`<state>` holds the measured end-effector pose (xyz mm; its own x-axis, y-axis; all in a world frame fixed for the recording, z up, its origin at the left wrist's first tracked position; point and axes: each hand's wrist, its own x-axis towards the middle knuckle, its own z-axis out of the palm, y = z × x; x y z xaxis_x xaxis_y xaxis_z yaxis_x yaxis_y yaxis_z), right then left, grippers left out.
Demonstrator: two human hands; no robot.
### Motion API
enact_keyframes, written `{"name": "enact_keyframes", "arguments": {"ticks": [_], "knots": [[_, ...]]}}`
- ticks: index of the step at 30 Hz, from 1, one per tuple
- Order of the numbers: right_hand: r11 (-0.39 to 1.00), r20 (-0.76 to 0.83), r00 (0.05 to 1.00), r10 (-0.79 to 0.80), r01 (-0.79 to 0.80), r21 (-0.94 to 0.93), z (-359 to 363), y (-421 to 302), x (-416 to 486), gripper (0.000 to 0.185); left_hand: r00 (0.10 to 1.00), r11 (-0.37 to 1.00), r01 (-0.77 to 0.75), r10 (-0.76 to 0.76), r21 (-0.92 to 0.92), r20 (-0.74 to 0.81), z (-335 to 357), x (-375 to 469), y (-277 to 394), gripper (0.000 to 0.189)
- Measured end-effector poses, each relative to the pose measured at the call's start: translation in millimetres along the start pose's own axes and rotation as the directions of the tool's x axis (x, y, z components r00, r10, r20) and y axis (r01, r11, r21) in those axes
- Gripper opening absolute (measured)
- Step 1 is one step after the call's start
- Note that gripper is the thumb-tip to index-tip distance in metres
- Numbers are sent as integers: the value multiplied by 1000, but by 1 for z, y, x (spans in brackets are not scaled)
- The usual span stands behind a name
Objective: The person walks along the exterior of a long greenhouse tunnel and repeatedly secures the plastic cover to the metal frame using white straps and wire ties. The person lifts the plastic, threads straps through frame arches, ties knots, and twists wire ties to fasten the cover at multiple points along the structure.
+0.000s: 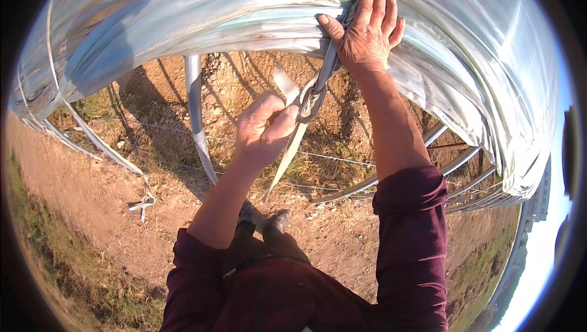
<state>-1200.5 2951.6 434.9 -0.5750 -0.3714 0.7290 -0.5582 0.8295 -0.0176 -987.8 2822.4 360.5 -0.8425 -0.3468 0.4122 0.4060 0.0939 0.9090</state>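
Gathered clear plastic film (275,24) hangs in folds over the metal hoops of a tunnel frame. A twisted strap (326,68) crosses the roll of film and ends in a knot (312,98) below it. My left hand (266,125) pinches a pale webbing strap (285,85) beside the knot, thumb against fingers. A loose strap tail (288,157) hangs beneath. My right hand (367,29) lies spread on the film and the upper strap, palm down, fingers slightly apart.
A metal hoop (195,102) stands left of my left hand, with more hoops (463,161) at right. Thin wires (337,158) run between them. Another strap (98,141) hangs at left, knotted near the dry soil (179,240). My shoes (277,219) are below.
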Motion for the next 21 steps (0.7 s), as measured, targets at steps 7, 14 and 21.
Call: {"name": "enact_keyframes", "arguments": {"ticks": [7,14,21], "knots": [[1000,-27,1000,-13,13,-1,1,-3,3,112,941,986,10,-65,164,332,-1,-42,-3,13],[1000,-12,1000,2,-2,-20,-1,5,-1,113,912,941,230,-298,249,283,16,-24,-27,16],[1000,2,1000,-10,10,-5,0,-3,4,115,952,931,250,-287,266,109,11,56,-86,30]]}}
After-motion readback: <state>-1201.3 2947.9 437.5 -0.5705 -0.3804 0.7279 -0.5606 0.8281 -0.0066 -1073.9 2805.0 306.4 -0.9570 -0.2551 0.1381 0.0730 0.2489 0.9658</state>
